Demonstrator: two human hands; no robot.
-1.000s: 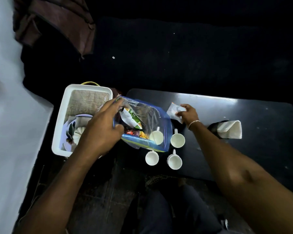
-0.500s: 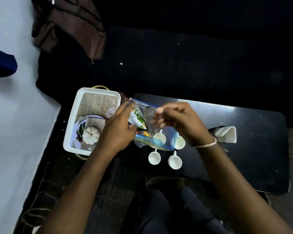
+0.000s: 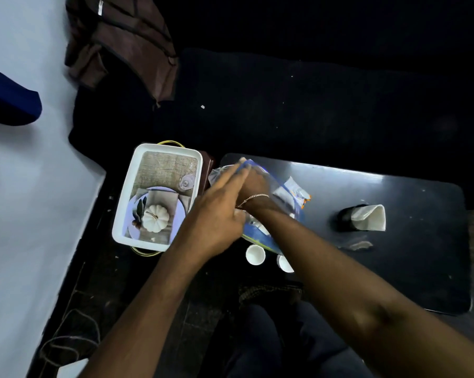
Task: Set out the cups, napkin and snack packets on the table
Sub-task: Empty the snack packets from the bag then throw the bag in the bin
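Observation:
A clear plastic bag with blue edges point(image 3: 278, 236) lies at the left end of the black table point(image 3: 394, 268). My left hand point(image 3: 216, 214) grips the bag's mouth, fingers stretched along it. My right hand point(image 3: 253, 184), with a bracelet on the wrist, is pushed into the bag; its fingers are hidden. A white snack packet with orange trim point(image 3: 293, 188) lies on the table just behind the bag. Two white cups point(image 3: 255, 254) point(image 3: 285, 264) stand at the near edge, one half hidden by my forearm. A white napkin point(image 3: 370, 218) sits in a black holder to the right.
A white tray point(image 3: 126, 214) with a printed pumpkin picture sits left of the table, touching my left hand's side. A brown garment point(image 3: 121, 45) hangs at the back. A pale wall point(image 3: 25, 214) runs along the left. My knees are below the table edge.
My right hand left the white packet on the table, rose over the bag and went into its mouth. My left hand kept hold of the bag. The view shifted slightly.

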